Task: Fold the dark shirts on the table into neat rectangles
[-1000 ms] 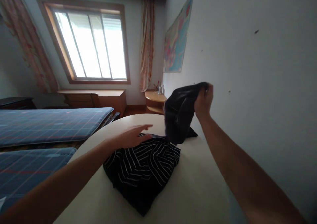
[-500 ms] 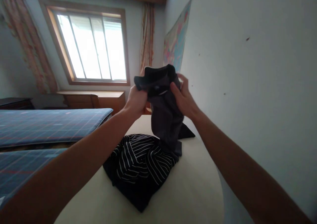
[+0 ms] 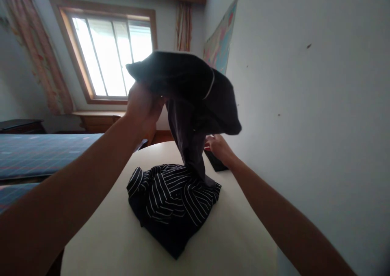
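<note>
A dark garment [image 3: 195, 81] hangs in the air, spread wide at the top, its lower end reaching down to a black-and-white striped garment [image 3: 170, 190]. That striped one lies bunched on a pale table [image 3: 231, 227]. My left hand [image 3: 144, 105] grips the dark garment at its upper left, with part of the fingers behind the cloth. Below the garment's right side is my right hand [image 3: 219, 148], its fingers partly hidden and blurred; whether they touch cloth is unclear.
Another black cloth [image 3: 215, 161] lies at the table's far right, close to the wall [image 3: 319, 125]. On the left are beds with blue plaid mattresses [image 3: 45, 154]. A desk [image 3: 97, 121] stands under the window.
My left hand has moved left and up, and the dark garment has spread out wider and higher. My right hand has come off its upper part and dropped lower.
</note>
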`<state>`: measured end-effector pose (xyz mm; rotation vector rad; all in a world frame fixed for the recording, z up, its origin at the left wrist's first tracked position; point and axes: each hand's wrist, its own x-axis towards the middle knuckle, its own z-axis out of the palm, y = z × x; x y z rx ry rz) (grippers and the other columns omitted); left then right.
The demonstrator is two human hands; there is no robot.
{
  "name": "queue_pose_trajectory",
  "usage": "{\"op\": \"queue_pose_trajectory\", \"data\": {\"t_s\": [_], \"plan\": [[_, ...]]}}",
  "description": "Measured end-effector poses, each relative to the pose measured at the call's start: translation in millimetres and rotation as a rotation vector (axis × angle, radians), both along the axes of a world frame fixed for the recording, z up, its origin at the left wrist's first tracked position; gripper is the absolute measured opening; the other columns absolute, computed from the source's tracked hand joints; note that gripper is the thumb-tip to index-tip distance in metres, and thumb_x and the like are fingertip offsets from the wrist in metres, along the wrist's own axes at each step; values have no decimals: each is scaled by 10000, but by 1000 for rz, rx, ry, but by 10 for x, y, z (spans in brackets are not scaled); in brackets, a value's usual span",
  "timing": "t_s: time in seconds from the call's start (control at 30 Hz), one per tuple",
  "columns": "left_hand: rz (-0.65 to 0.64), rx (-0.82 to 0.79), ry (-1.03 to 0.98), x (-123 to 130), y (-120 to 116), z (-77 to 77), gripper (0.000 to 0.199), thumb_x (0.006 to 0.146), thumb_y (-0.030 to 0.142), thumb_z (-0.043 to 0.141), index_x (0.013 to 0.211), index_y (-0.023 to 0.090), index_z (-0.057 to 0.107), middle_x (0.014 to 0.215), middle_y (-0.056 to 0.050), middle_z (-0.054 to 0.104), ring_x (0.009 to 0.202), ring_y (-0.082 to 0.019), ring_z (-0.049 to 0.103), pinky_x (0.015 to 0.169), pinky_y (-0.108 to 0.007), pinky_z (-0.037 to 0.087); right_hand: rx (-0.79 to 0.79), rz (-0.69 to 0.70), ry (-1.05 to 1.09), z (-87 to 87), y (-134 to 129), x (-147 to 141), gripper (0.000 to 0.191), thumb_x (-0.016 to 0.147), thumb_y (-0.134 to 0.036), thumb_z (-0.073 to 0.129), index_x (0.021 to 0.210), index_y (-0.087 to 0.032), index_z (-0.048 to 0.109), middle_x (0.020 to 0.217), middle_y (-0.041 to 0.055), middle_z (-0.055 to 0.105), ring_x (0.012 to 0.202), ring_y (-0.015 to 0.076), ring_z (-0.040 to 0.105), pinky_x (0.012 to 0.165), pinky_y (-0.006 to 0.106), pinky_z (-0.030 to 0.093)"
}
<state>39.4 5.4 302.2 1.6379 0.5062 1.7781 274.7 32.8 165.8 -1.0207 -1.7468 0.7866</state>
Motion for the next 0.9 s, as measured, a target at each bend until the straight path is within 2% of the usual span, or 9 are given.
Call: {"op": "queue_pose_trajectory", "data": {"t_s": [0.13, 0.23, 0.37, 0.43, 0.53, 0.63, 0.73, 0.83, 0.9], "plan": [[-55, 22, -90, -83, 11, 15, 104, 785, 371, 624, 862, 323, 675, 857, 4, 727, 1186, -248, 579, 851, -369, 539, -143, 140, 6, 65, -192, -46, 368, 942, -539, 437, 948, -210, 602, 953, 68, 731, 886, 198, 682, 788, 347, 495], [-81, -2, -156, -41, -3, 3, 72, 807, 319, 593, 829, 305, 660, 827, -5, 719, 1104, -244, 622, 832, -359, 553, -163, 280, -165, -211, -343, -210, 395, 775, -487, 733, 1033, -209, 623, 921, 45, 728, 846, 191, 667, 740, 309, 485], [-110, -26, -141, -62, -4, -23, 64, 805, 258, 593, 814, 299, 641, 812, -5, 714, 1111, -249, 624, 835, -359, 559, -86, 264, -326, -523, -311, -330, 156, 813, -319, 690, 883, -186, 649, 812, 26, 700, 758, 173, 643, 682, 285, 466], [-115, -29, -159, -132, 7, -34, 79, 800, 224, 588, 799, 292, 629, 823, 4, 713, 1099, -235, 630, 857, -346, 551, -46, 142, -316, -480, -221, -286, 73, 867, -248, 593, 854, -178, 613, 800, 36, 691, 727, 167, 641, 656, 279, 461], [-96, -52, -185, -238, 25, -49, 83, 799, 213, 581, 787, 283, 623, 833, 7, 708, 1076, -219, 638, 879, -338, 539, -131, -40, -196, -226, -122, -162, 135, 947, -272, 462, 902, -177, 547, 797, 50, 687, 654, 156, 640, 594, 271, 459], [-34, -73, -154, -262, 24, -62, 51, 783, 269, 608, 805, 296, 645, 827, -11, 712, 1089, -246, 632, 870, -374, 548, -111, -15, -155, -30, -153, -133, 257, 926, -433, 553, 954, -178, 558, 869, 67, 701, 692, 158, 653, 623, 271, 485], [26, -79, -93, -215, 3, -69, 122, 745, 341, 650, 863, 325, 677, 845, -25, 721, 1137, -285, 610, 848, -422, 556, -46, 9, -291, -78, -244, -270, 405, 771, -486, 751, 1001, -184, 610, 864, 54, 700, 699, 174, 646, 627, 283, 493], [26, -52, -56, -216, -19, -65, 197, 718, 406, 666, 902, 336, 687, 877, -25, 726, 1196, -296, 577, 848, -434, 551, -160, 64, -319, -197, -257, -396, 261, 862, -417, 652, 971, -183, 617, 703, 14, 659, 589, 160, 619, 582, 285, 494], [24, -24, -24, -278, -31, -60, 198, 714, 431, 658, 882, 329, 683, 885, -26, 726, 1215, -297, 565, 850, -434, 548, -247, 66, -184, -160, -200, -362, 219, 934, -388, 535, 994, -184, 588, 683, 14, 657, 579, 160, 634, 581, 286, 510]]}}
